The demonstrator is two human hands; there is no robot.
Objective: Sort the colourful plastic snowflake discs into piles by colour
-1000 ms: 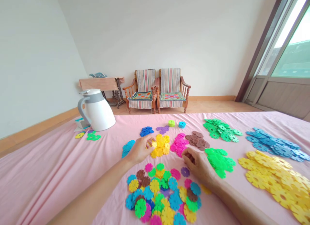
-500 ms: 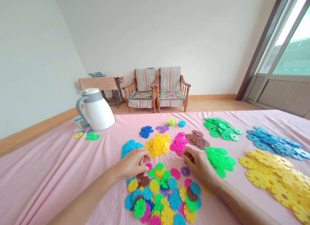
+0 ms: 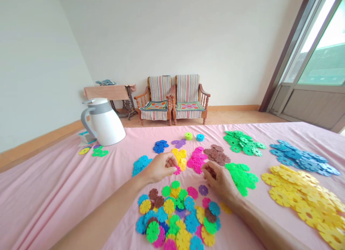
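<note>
My left hand (image 3: 163, 166) pinches a pink snowflake disc (image 3: 177, 170) between thumb and fingers, just in front of the yellow pile (image 3: 180, 158). My right hand (image 3: 219, 176) is closed by the near right edge of the pink pile (image 3: 197, 159), between it and the bright green pile (image 3: 242, 178). Whatever its fingertips hold, if anything, is hidden. Below both hands lies a mixed heap of notched plastic discs (image 3: 172, 217) in several colours. A light blue pile (image 3: 141, 165) shows partly behind my left hand, and a brown pile (image 3: 217, 154) lies beyond my right hand.
On the pink cloth (image 3: 81, 199) stands a white jug (image 3: 107, 126) at the left. Dark blue discs (image 3: 161, 146), purple discs (image 3: 179, 143) and two small stacks lie farther back. Large yellow (image 3: 304, 196), blue (image 3: 303, 156) and green (image 3: 244, 143) piles spread at the right.
My left hand has moved from the mixed heap's far left edge forward and right, carrying a pink disc toward the pink pile. My right hand has stayed nearly still. The view has shifted slightly.
</note>
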